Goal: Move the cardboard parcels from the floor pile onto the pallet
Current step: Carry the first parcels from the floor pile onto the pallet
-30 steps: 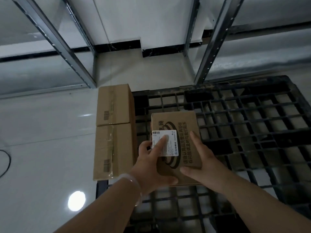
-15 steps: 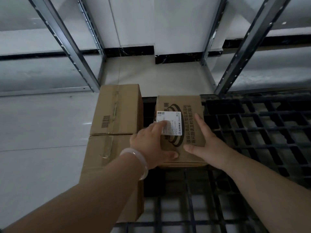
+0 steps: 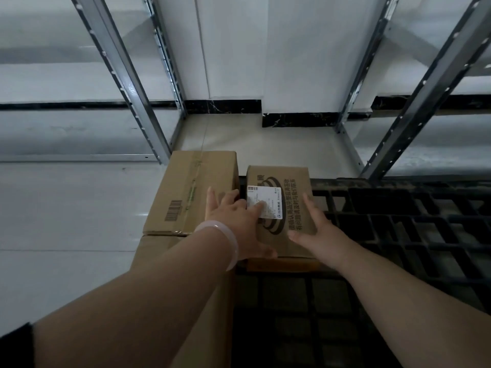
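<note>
Sitting at the far left corner of the pallet (image 3: 398,224), the parcel (image 3: 289,229) is just beside bigger boxes (image 3: 191,187) along the pallet's left edge. The left hand (image 3: 233,221) presses straight, spread fingers onto its label (image 3: 273,205). The right hand (image 3: 321,232) lies flat against its right side.

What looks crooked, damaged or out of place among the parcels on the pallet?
Nothing is spilled or broken. The small printed cardboard parcel lies flat and square on the black plastic grid pallet, a narrow gap from the tall plain cardboard box. Only that box's near top edge looks slightly crumpled.
</note>
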